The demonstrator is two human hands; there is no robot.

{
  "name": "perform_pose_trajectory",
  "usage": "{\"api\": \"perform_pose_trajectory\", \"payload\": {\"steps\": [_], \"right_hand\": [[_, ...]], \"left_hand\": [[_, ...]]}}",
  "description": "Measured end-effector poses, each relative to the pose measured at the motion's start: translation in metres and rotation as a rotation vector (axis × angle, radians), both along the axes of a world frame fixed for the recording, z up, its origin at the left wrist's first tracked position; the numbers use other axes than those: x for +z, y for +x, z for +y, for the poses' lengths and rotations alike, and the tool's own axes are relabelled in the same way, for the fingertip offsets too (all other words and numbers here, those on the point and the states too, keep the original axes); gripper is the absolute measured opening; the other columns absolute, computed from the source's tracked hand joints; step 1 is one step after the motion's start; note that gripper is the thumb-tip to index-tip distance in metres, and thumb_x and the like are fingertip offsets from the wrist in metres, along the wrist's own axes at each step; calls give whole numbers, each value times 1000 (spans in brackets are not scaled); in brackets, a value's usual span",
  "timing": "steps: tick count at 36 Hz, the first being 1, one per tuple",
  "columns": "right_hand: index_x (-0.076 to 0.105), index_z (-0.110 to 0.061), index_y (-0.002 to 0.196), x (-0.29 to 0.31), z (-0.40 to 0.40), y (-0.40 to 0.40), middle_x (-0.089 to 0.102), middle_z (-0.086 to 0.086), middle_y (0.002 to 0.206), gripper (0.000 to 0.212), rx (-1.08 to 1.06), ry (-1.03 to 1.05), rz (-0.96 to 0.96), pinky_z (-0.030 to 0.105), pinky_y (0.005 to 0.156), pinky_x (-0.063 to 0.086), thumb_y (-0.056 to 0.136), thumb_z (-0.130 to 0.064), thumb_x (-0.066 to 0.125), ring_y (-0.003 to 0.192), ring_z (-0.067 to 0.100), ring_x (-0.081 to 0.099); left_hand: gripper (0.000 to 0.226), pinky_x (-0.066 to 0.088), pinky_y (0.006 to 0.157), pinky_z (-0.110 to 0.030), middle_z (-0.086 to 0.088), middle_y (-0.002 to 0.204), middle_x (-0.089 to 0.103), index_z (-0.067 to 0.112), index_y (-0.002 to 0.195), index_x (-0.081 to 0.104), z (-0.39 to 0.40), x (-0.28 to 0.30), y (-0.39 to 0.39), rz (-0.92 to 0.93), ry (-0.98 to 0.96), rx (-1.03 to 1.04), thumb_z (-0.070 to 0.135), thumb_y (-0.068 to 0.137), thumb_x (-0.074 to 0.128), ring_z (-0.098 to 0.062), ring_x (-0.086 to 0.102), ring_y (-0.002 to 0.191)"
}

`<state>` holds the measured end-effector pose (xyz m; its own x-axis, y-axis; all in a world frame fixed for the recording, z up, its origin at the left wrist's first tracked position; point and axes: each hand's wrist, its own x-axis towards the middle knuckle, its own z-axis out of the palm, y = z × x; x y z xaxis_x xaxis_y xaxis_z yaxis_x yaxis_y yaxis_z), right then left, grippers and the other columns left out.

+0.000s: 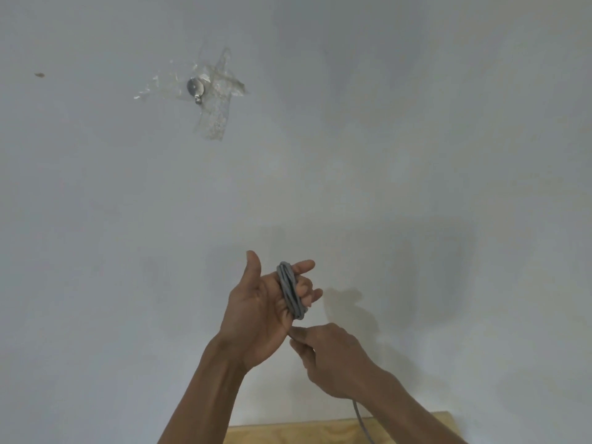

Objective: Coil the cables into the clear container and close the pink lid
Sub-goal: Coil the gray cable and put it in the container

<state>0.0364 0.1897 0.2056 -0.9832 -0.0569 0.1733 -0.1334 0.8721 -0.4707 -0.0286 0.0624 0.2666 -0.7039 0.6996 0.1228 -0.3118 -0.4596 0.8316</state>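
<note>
The left hand (256,315) is raised in front of a pale wall (384,123), palm turned toward the camera and thumb pointing up. A grey cable (291,291) is wound in several turns round its fingers (304,267) — the loops sit as a tight bundle across the middle of them, running from the index finger down to the little finger. Those fingers are bent slightly inside the coil, so the hand carries the bundle wrapped about it rather than pinched.

Just below and to the right, the right hand (333,357) is seen from the back, its fingers curled in and its thumb pressed toward the forefinger close under the coil. It seems to pinch the free run of the cable there, though the cable itself is hidden at that spot. A loose length of the same grey cable shows lower down, past the right forearm, hanging toward the bottom edge of the view.

A strip of light wooden desk (288,434) shows at the bottom, behind both forearms. High on the wall a small metal hook (196,88) is fixed under crossed strips of clear tape (217,110) — well apart from the hands.
</note>
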Motion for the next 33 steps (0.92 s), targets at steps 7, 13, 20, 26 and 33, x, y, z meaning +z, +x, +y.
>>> {"api": "perform_pose_trajectory", "payload": {"steps": [7,13,20,26,33], "right_hand": [[57,-31,124,9,-3,15,65,-1,87,29,41,12,100,35,69,46,105,-33,35,82,25,60],[62,-24,102,37,0,15,64,-1,81,21,62,115,119,35,69,48,99,-30,42,80,26,61],[72,-27,91,93,22,9,77,-14,90,17,213,-136,103,30,80,58,84,-18,59,84,2,71],[75,-20,82,120,43,-12,71,-10,67,12,248,-282,95,19,57,47,76,-16,84,58,5,61],[75,-1,79,98,61,-35,70,5,68,11,309,-677,59,25,53,44,79,-9,82,54,15,53]], "left_hand": [[94,41,111,-46,-9,75,54,-7,132,55,-10,-8,-13,85,-169,66,70,92,19,-24,58,75],[87,44,88,-35,-5,78,55,9,129,56,-8,-11,-8,350,-460,111,76,85,20,-21,52,83],[85,37,75,-35,-9,78,45,13,98,60,-7,-9,5,689,-622,101,76,91,4,-25,38,72],[87,44,89,-57,-16,83,58,32,115,65,-3,-14,15,598,-570,-8,84,84,4,-24,47,78],[92,37,110,-59,-8,68,52,7,102,64,-6,-14,25,414,-370,-106,84,81,16,-16,57,70]]}}
